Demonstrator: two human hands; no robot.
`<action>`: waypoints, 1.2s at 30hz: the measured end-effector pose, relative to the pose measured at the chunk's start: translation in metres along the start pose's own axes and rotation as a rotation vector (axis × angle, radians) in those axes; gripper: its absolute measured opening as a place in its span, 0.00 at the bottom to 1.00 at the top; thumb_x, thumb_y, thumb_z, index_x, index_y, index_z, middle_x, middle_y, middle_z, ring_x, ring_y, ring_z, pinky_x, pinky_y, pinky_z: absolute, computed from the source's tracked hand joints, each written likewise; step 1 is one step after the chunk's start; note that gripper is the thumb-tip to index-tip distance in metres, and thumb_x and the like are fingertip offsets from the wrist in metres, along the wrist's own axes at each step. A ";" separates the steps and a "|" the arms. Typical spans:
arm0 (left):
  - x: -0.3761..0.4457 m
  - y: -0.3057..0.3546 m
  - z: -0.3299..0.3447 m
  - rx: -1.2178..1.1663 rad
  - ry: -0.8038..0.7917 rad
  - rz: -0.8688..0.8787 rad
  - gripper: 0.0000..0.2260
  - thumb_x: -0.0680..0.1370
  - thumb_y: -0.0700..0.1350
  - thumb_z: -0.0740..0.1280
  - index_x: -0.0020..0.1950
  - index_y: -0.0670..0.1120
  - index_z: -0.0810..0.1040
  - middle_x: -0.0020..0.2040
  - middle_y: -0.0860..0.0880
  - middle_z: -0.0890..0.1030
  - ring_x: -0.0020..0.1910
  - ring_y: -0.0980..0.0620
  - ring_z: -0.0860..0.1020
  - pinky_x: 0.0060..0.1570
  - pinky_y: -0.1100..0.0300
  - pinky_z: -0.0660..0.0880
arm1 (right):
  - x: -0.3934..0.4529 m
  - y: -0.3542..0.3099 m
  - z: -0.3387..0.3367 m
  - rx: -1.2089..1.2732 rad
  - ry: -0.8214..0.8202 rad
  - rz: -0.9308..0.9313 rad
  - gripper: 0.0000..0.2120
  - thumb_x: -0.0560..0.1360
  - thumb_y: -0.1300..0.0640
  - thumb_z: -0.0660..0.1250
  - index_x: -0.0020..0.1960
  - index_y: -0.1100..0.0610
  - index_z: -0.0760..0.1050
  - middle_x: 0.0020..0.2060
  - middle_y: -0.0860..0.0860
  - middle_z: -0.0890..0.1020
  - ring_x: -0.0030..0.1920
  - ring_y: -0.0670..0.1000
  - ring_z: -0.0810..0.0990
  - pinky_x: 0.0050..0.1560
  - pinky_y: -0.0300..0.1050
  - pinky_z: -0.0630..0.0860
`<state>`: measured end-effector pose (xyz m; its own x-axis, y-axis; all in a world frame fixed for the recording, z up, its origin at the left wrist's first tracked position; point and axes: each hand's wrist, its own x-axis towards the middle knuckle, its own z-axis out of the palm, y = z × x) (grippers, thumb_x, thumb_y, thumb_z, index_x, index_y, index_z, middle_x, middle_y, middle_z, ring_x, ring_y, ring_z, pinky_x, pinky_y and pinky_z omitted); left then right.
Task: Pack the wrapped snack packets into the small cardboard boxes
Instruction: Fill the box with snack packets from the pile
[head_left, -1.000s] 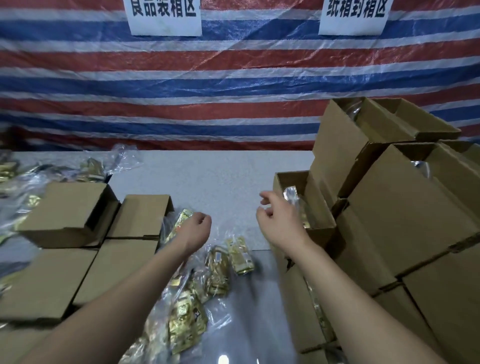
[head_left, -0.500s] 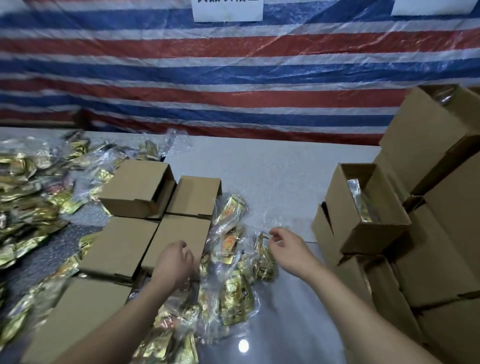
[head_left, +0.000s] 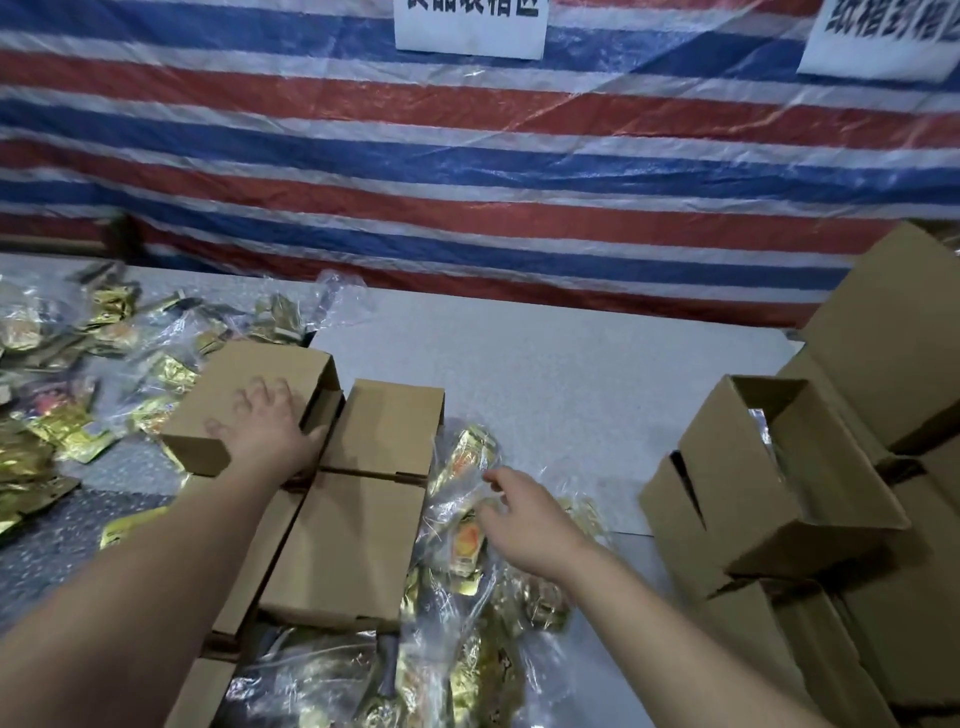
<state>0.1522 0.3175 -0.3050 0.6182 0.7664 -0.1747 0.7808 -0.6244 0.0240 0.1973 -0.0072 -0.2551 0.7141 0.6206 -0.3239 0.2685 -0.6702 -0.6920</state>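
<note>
The left hand (head_left: 265, 431) has moved up from the table onto an empty box (head_left: 249, 405), fingers spread flat on its top. The right hand (head_left: 524, 519), loosely open, now touches the wrapped packets (head_left: 467, 467) under its fingertips; next fill looks underway

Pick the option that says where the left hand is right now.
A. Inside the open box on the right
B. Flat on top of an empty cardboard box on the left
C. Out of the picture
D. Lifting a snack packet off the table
B: the left hand lies spread, fingers straight, on the top face of the cardboard box at the left of the table, holding nothing.
</note>
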 end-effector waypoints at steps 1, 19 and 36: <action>0.003 0.001 0.005 -0.015 -0.031 -0.019 0.37 0.78 0.60 0.62 0.80 0.47 0.49 0.80 0.44 0.50 0.78 0.40 0.51 0.69 0.29 0.55 | 0.002 -0.001 -0.001 -0.005 0.003 -0.002 0.26 0.81 0.50 0.58 0.78 0.52 0.60 0.74 0.49 0.66 0.43 0.40 0.75 0.53 0.38 0.70; -0.163 0.028 -0.148 -0.469 -0.071 0.464 0.13 0.83 0.45 0.60 0.63 0.58 0.78 0.46 0.53 0.83 0.45 0.54 0.81 0.45 0.58 0.78 | -0.014 -0.073 -0.086 -0.068 0.349 -0.304 0.37 0.76 0.48 0.68 0.79 0.48 0.54 0.76 0.48 0.61 0.75 0.51 0.62 0.72 0.47 0.61; -0.347 0.098 0.050 -0.524 -0.541 0.764 0.09 0.82 0.41 0.61 0.57 0.48 0.81 0.50 0.56 0.78 0.53 0.57 0.75 0.49 0.77 0.65 | -0.187 0.145 -0.023 -0.544 -0.269 0.121 0.08 0.77 0.58 0.64 0.55 0.57 0.78 0.56 0.58 0.80 0.58 0.59 0.79 0.51 0.44 0.73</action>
<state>0.0094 -0.0173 -0.2908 0.9375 -0.0491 -0.3445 0.2255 -0.6684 0.7088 0.1178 -0.2294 -0.2798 0.5914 0.5606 -0.5797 0.5373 -0.8100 -0.2351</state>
